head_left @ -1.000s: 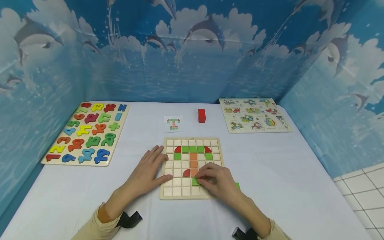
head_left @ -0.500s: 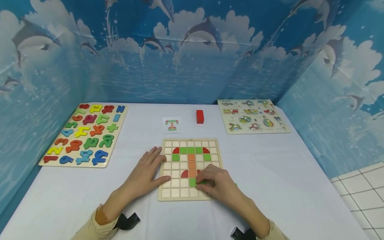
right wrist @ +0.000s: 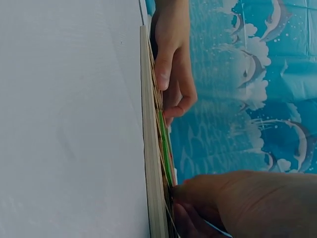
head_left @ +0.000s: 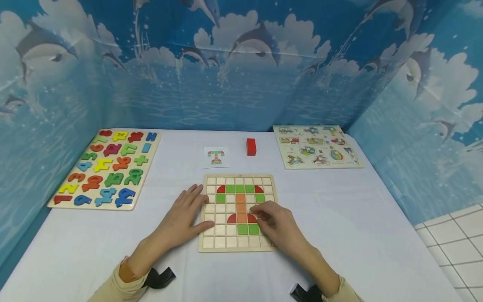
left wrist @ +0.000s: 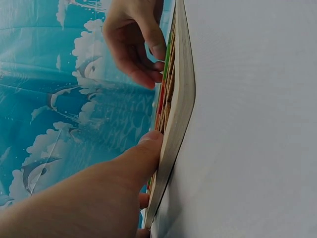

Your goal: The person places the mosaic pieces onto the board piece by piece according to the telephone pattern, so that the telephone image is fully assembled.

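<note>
A wooden grid board (head_left: 220, 242) lies on the table, with red, green and orange tiles forming a T-like figure. My left hand (head_left: 182, 216) rests along its left edge, thumb and fingers spread. Over the board's right part is my right hand (head_left: 278, 224), fingers loosely bent, with no tile seen between them. Near its fingertips are a red quarter-round tile (head_left: 251, 218) and a green square tile (head_left: 254, 229); another green square tile (head_left: 242, 229) sits to their left. In the left wrist view, the right hand's fingertips (left wrist: 148, 82) are close to the board's surface.
Behind the board lie a small pattern card (head_left: 216, 157) and a red block (head_left: 251, 147). A number puzzle board (head_left: 130, 197) is at the left, a picture puzzle board (head_left: 320, 165) at the back right. A dolphin-print curtain (head_left: 181, 100) surrounds the white table.
My right hand has let go of the green square tile, which now shows in its cell beside the other, and has shifted slightly up and right. My left hand stays at the board's edge.
</note>
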Demonstrator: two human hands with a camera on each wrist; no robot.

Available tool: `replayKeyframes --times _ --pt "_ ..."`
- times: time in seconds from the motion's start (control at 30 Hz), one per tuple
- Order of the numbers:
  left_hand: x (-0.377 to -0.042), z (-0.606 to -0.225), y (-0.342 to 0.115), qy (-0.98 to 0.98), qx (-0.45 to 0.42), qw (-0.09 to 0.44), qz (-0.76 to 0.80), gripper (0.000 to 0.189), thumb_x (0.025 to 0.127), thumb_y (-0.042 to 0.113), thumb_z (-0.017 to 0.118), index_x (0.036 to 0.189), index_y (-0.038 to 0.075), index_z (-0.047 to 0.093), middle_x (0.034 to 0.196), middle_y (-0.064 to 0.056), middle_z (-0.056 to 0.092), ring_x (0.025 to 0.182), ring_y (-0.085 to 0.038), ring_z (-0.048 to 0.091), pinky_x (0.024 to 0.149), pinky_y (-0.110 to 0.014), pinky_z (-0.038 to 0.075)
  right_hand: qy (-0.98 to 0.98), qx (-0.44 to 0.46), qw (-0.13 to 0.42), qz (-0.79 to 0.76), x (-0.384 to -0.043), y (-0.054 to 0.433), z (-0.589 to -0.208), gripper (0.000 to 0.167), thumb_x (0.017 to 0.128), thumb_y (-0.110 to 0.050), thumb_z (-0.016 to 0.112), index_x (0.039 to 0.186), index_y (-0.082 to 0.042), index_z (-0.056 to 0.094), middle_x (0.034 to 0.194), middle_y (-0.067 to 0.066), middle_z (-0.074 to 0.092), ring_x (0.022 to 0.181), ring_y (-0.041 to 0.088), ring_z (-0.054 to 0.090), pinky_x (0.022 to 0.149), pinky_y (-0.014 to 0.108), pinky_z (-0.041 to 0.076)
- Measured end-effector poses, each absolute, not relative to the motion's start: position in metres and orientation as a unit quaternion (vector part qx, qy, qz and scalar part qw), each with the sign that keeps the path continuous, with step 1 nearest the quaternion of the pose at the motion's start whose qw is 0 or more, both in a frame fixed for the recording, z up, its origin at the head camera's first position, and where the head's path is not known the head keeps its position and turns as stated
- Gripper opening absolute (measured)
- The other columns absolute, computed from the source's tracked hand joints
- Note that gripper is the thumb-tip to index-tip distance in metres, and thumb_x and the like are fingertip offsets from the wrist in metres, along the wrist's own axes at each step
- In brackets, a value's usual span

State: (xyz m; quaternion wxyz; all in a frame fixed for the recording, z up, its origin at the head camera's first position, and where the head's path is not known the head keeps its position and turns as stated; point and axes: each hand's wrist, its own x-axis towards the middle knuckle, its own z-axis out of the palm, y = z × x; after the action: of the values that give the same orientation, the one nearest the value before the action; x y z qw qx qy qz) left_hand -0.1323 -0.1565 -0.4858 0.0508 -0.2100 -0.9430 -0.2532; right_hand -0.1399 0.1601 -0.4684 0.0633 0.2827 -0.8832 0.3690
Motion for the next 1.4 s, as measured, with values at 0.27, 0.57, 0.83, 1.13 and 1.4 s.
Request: replayKeyframes --times 0.27,0.57,0.83,1.13,1.4 --pt "-0.133 -0.488 -0.158 -0.943 -0.211 0.051 -0.251 0.06 0.093 0.054 0.075 0.135 0.015 0.055 0.169 -0.019 0.035 0.16 -0.041 0.025 0.13 -0.061 0.021 -0.88 0.303 0.042 0.362 -0.14 0.162 -0.467 0.037 0.085 0.009 0.075 0.117 -0.012 0.075 0.111 -0.001 0.075 0.092 0.01 0.071 0.081 0.029 0.063" --pt "-0.131 -0.487 -0.157 -0.942 -0.211 0.049 -0.255 0.06 0.093 0.053 0.075 0.135 0.015 0.055 0.169 -0.019 0.034 0.16 -0.041 0.024 0.13 -0.061 0.02 -0.877 0.281 0.006 0.391 -0.14 0.17 -0.461 0.038 0.086 0.003 0.08 0.12 -0.013 0.074 0.113 -0.003 0.077 0.093 0.009 0.072 0.083 0.028 0.063" --pt "-0.131 -0.485 -0.157 -0.942 -0.209 0.052 -0.256 0.06 0.093 0.052 0.076 0.134 0.014 0.056 0.168 -0.02 0.036 0.16 -0.041 0.025 0.13 -0.062 0.021 -0.856 0.257 -0.03 0.448 -0.15 0.19 -0.457 0.032 0.091 -0.005 0.082 0.121 -0.012 0.074 0.118 -0.002 0.077 0.094 0.012 0.073 0.09 0.035 0.063" --pt "-0.132 -0.491 -0.156 -0.941 -0.213 0.047 -0.257 0.06 0.093 0.054 0.076 0.135 0.015 0.055 0.168 -0.02 0.036 0.16 -0.042 0.025 0.13 -0.062 0.021 -0.878 0.207 -0.034 0.43 -0.155 0.226 -0.462 0.027 0.091 -0.014 0.084 0.117 -0.017 0.076 0.112 -0.007 0.078 0.092 0.013 0.071 0.088 0.028 0.061" --pt "-0.133 -0.49 -0.157 -0.942 -0.212 0.052 -0.254 0.06 0.093 0.053 0.076 0.135 0.015 0.055 0.168 -0.02 0.036 0.16 -0.041 0.025 0.13 -0.062 0.021 -0.884 0.17 -0.095 0.426 -0.167 0.258 -0.467 0.03 0.089 -0.026 0.087 0.116 -0.019 0.076 0.108 -0.005 0.077 0.092 0.015 0.071 0.086 0.021 0.059"
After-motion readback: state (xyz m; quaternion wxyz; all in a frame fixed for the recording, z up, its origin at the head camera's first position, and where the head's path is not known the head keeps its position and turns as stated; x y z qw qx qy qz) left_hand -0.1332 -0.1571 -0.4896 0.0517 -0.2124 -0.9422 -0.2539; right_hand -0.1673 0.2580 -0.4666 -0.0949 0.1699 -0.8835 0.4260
